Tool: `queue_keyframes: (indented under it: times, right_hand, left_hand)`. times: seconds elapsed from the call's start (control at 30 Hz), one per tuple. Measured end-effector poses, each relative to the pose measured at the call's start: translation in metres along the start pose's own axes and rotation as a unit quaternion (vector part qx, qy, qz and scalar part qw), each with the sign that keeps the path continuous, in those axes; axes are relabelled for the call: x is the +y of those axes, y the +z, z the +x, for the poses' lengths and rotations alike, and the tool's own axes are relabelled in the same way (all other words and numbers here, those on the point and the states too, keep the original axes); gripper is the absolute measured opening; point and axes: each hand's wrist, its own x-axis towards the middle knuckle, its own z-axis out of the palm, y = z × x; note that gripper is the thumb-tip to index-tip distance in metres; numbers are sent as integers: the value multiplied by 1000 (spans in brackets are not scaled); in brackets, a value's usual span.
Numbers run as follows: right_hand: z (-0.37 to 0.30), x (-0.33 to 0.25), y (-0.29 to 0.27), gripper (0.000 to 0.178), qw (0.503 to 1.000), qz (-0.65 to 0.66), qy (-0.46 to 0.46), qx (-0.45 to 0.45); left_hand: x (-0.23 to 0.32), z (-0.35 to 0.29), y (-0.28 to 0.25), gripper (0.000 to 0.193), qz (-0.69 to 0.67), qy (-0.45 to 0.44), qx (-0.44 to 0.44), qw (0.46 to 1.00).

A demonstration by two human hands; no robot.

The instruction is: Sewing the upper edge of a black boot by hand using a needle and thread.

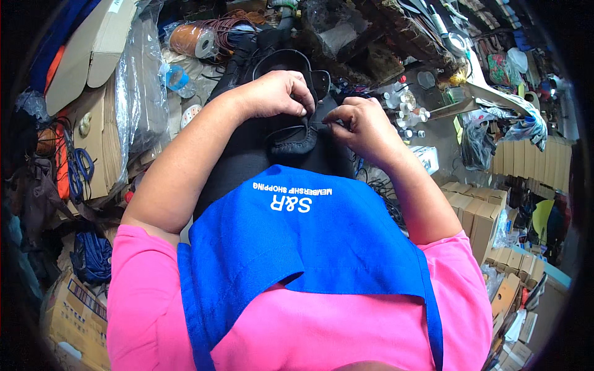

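A black shoe (293,144), its toe toward me and gathered seams along its upper, rests on my dark-clothed lap. My left hand (278,94) reaches over it from the left, thumb and fingers pinched on the edge of the upper. Just right of the shoe is my right hand (365,127), its fingertips closed together in a pinch. A thin line, perhaps thread, shows faintly between the two hands, but what the right fingers hold is too small to make out. The shoe's opening is partly hidden behind my left hand.
On the left lie an orange spool (189,41), a clear bottle with a blue label (177,79) and blue-handled scissors (81,166). Several small bottles (405,105) stand at the right, with stacked cardboard boxes (473,210) nearer. A blue apron (247,229) covers my front.
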Motion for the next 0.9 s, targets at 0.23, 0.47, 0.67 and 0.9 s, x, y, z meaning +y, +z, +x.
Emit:
queue_keyframes:
  times: [0.23, 0.47, 0.67, 0.9]
  right_hand:
    - [1, 23, 17, 17, 958, 282, 47, -3]
    - [19, 19, 5, 17, 992, 89, -86, -13]
    - [17, 31, 11, 18, 986, 132, -102, -10]
    - [23, 61, 22, 24, 935, 331, -17, -123]
  left_hand:
    - [0, 2, 2, 17, -8, 16, -4, 1000]
    - [-2, -2, 7, 18, 4, 17, 18, 1000]
    - [-13, -10, 9, 26, 64, 51, 34, 996]
    - [-15, -5, 11, 30, 69, 40, 37, 996]
